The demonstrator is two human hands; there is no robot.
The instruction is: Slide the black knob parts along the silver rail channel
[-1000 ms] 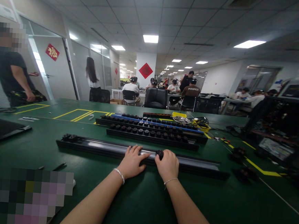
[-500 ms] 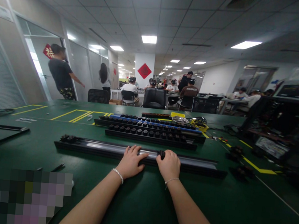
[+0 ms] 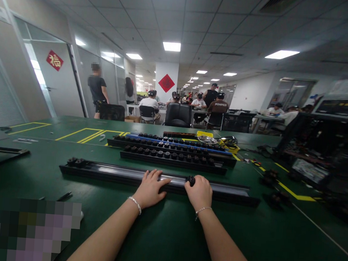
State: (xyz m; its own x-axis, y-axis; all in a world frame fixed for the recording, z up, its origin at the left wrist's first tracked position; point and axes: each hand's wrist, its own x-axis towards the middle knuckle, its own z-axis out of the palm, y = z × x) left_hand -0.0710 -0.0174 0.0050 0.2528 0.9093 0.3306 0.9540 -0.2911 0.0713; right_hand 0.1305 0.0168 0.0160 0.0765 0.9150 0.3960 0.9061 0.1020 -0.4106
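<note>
A long black rail with a silvery channel lies across the green table in front of me. My left hand rests flat on the rail, fingers spread. My right hand is closed around a small black knob sitting on the rail. Two more black knobs sit at the rail's left end.
Behind the rail lie two more black rails filled with knobs and a blue one. Loose black parts and yellow floor-style tape lines are to the right, beside dark equipment. People sit at far desks; one person stands at left.
The hands have stayed on the rail and knob. The view drifted slightly. The standing person at left walked away toward the far door.
</note>
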